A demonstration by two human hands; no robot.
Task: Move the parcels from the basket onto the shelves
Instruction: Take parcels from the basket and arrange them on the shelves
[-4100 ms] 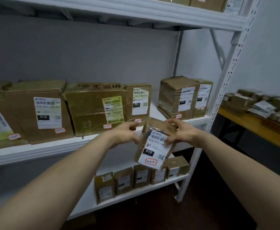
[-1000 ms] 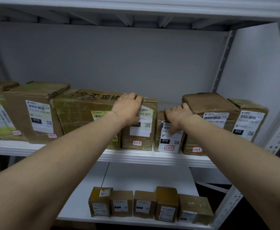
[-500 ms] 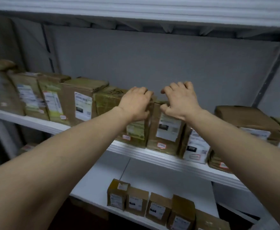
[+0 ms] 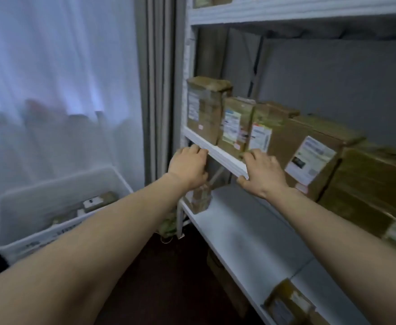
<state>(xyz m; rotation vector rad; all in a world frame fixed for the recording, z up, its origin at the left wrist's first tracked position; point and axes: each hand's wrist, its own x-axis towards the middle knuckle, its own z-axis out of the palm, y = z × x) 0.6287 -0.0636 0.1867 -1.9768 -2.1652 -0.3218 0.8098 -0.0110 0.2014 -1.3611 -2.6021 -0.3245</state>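
Observation:
A white plastic basket (image 4: 40, 207) stands on the floor at lower left with several brown parcels (image 4: 98, 200) in it. To its right is the white shelf unit; its middle shelf (image 4: 218, 156) carries a row of labelled cardboard parcels (image 4: 239, 123). My left hand (image 4: 187, 167) hovers just in front of the left end of that shelf's edge, fingers loosely curled, holding nothing. My right hand (image 4: 262, 174) is level with it, against the shelf edge below the row of parcels, and holds nothing.
The lower shelf (image 4: 251, 231) has a small wrapped parcel (image 4: 198, 200) at its left end and another box (image 4: 286, 301) near the bottom right. A pale curtain (image 4: 51, 78) hangs behind the basket. The floor between basket and shelves is dark.
Both hands have come off the tops of the shelved parcels and dropped to the shelf edge. The view has swung left, bringing the basket and curtain into sight.

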